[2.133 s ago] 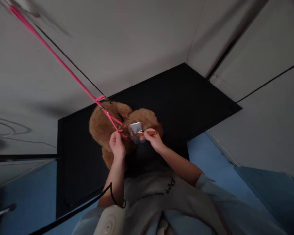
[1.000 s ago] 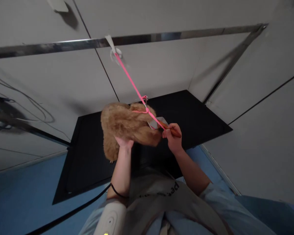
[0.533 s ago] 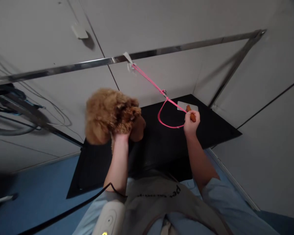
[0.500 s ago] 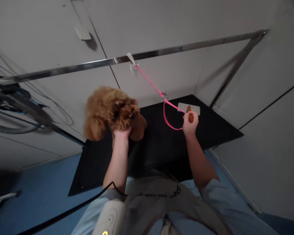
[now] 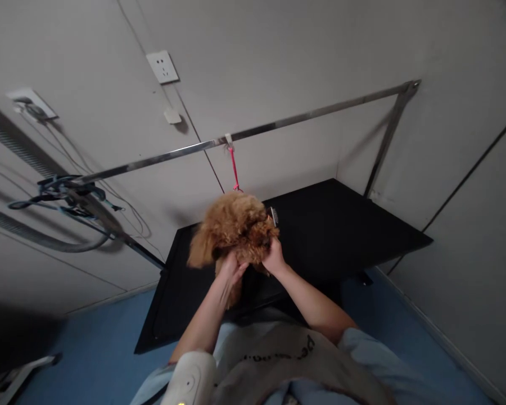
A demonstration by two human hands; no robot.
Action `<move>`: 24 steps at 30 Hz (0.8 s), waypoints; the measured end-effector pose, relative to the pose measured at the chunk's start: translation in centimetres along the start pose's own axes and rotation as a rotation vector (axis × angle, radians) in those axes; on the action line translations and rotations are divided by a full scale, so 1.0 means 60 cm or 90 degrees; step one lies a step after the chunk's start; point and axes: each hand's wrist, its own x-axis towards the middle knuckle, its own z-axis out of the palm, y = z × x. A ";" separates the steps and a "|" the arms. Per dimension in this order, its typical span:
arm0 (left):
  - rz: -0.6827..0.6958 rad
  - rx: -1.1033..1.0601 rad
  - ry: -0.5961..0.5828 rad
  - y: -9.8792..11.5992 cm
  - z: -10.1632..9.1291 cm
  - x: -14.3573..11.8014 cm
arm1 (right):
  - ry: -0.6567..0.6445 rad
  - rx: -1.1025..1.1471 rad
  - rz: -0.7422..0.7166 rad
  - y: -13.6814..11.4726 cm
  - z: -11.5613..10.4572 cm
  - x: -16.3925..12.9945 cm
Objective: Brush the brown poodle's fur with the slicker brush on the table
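A curly brown dog (image 5: 236,222), looking like a poodle, is on the black table (image 5: 320,236) in front of me. My left hand (image 5: 233,267) is closed under its chin and neck, fingers partly sunk in the fur. My right hand (image 5: 275,257) is at the right side of its muzzle, fingers partly hidden by fur. Just above that hand shows the edge of a slicker brush (image 5: 274,216); its handle is hidden. A pink lead (image 5: 234,169) runs down behind the dog's head, where its loop is mostly out of sight.
A metal bar (image 5: 303,117) spans above the table, and the lead hangs from it. Hoses (image 5: 46,239) and tangled cords (image 5: 73,194) are at the left. Sockets (image 5: 163,66) sit on the wall. A white device (image 5: 189,377) is near my left upper arm.
My right hand has come left from the table's right part to the dog's muzzle, bringing the brush. The pink loop has moved behind the dog's head. The view has shifted too.
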 end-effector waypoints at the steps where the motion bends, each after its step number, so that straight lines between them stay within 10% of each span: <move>1: 0.035 0.115 -0.008 0.015 -0.014 -0.007 | 0.006 -0.026 -0.018 -0.003 -0.001 0.008; 3: 0.131 0.272 -0.021 0.066 -0.039 -0.023 | 0.008 -0.077 -0.031 -0.011 -0.005 0.033; 6: 0.535 0.585 0.012 0.176 -0.045 -0.030 | 0.020 -0.107 -0.023 -0.020 -0.006 0.088; 9: 0.686 0.689 -0.149 0.292 0.002 0.021 | 0.044 -0.105 -0.009 -0.025 -0.002 0.144; 13: 0.441 0.660 -0.337 0.388 0.106 0.146 | 0.043 -0.088 0.016 -0.024 -0.007 0.194; 18: 0.005 0.873 -0.490 0.403 0.212 0.229 | 0.054 -0.124 -0.006 -0.022 -0.041 0.261; 24: 0.237 0.782 -0.446 0.404 0.222 0.261 | 0.022 0.050 0.172 0.006 -0.026 0.237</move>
